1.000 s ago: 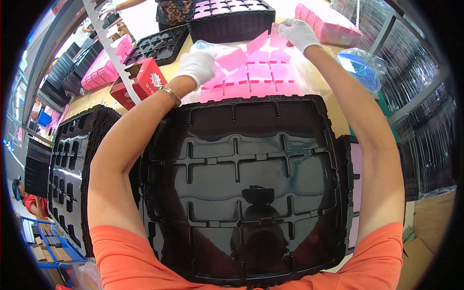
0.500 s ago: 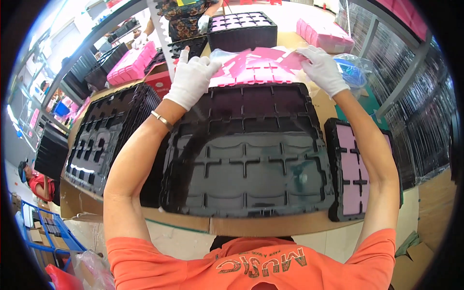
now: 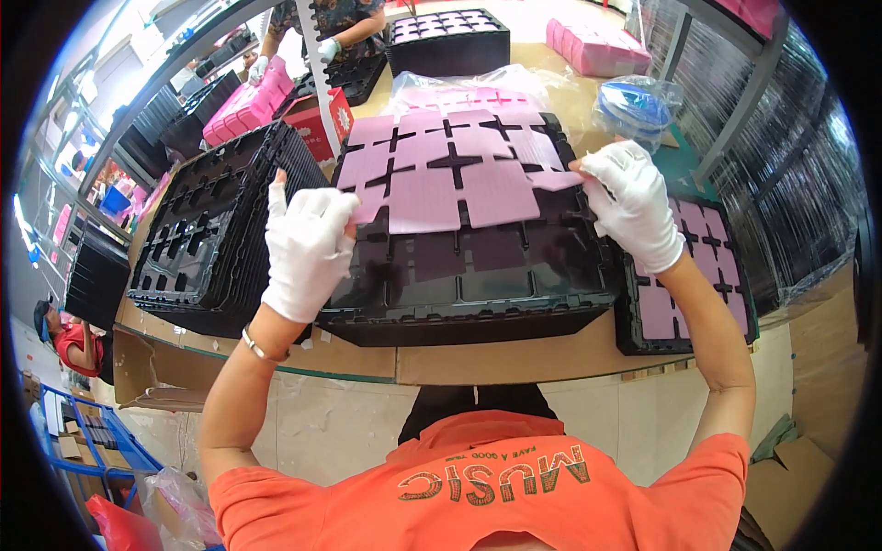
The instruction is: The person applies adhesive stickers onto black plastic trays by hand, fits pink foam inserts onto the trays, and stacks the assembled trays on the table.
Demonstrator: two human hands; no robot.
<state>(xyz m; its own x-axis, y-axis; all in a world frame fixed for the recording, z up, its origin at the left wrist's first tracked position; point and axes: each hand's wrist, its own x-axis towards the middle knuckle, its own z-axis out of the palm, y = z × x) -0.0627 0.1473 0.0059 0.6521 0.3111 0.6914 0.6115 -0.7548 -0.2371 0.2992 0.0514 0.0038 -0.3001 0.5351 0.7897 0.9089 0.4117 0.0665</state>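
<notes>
A thin pink foam sheet (image 3: 421, 196) with cross-shaped cutouts hangs over a stack of black plastic trays (image 3: 514, 285) in front of me. My left hand (image 3: 310, 246), in a white glove with the thumb and a fingertip bare, pinches the sheet's near left corner. At the opposite side my right hand (image 3: 634, 204), gloved too, grips the right corner between thumb and fingers. The sheet's far part lies over the far half of the top tray. Its near edge sags slightly, and the tray's near compartments show bare.
Stacked black trays (image 3: 197, 234) stand to the left. On the right is a black tray with pink pieces (image 3: 657, 308). Beyond lie a clear-wrapped blue roll (image 3: 634, 106), more pink sheets (image 3: 469, 95) and a red box (image 3: 308, 133). A co-worker's gloved hand (image 3: 329, 50) is across the table.
Both hands have come back toward me, drawing a pink sheet from the far pile over the black trays. My view has shifted, and the co-worker across the table has moved.
</notes>
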